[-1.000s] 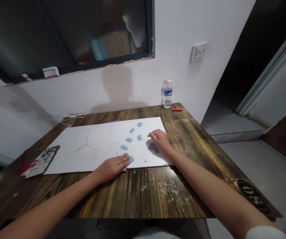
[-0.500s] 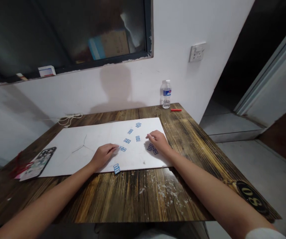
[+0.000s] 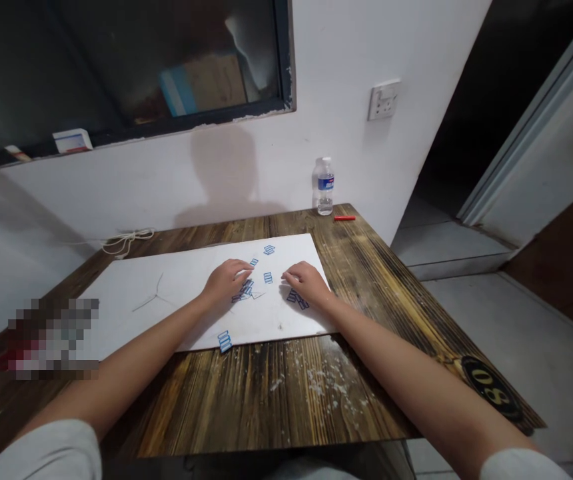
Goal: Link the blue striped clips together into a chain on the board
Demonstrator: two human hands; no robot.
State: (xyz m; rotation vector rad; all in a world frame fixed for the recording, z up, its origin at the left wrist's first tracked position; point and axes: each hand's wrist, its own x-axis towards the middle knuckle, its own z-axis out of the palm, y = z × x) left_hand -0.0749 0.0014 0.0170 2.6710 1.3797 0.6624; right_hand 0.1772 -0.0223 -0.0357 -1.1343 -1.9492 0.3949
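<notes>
The left hand [image 3: 225, 281], fingers bent, touches or nearly touches a blue-outlined cluster [image 3: 248, 287]; I cannot tell if it grips. The right hand [image 3: 307, 281] curls loosely, grip unclear. Roughly midway between, a ladder-like piece [image 3: 267, 278] lies on the white board [image 3: 196, 267], long axis seemingly pointing away from the person.

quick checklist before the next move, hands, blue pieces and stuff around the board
1. Left hand gripping a piece: cannot tell; its fingers are at a cluster of blue pieces.
2. Right hand clear of the dark blue pieces beside it: cannot tell; contact is unclear.
3. Near-edge blue piece fully on the white board: not ok; it overhangs the edge.
4. Bottle upright and off the board: ok.
5. Tabletop free of pale flecks: not ok; they lie scattered near the front.
</notes>
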